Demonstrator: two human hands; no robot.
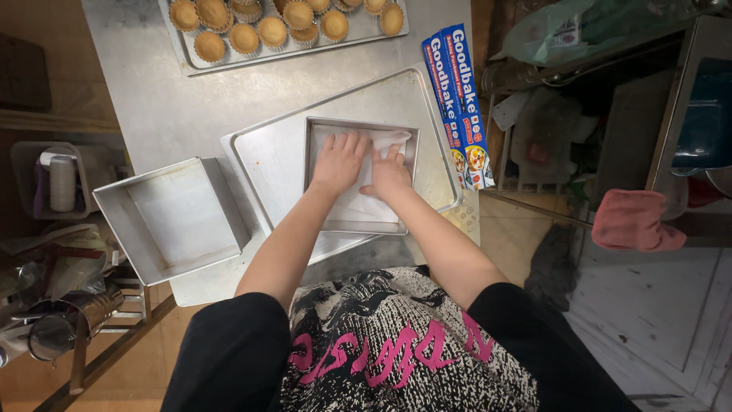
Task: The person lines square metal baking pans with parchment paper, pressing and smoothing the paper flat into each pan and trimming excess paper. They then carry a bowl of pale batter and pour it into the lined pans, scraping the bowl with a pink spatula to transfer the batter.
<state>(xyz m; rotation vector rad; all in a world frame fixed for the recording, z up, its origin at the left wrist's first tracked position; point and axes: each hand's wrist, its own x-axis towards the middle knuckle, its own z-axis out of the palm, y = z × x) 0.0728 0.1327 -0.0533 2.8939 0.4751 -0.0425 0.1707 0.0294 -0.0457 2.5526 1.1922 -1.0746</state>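
Note:
A square metal baking pan (314, 131) rests on a large flat metal tray (267, 164) on the steel table. White parchment paper (390, 139) lines the pan's inside. Both hands are down in the pan, pressing on the paper. My left hand (338, 162) lies flat with fingers spread on the paper's left part. My right hand (390, 177) presses beside it, fingers pointing at the pan's far right corner, where the paper is crumpled.
A second square pan (175, 217), lined with paper, sits at the table's left edge. A baking sheet (191, 62) with several tart shells stands at the back. A long blue box of baking paper (457, 103) lies along the right edge. A pink cloth (634, 221) hangs at right.

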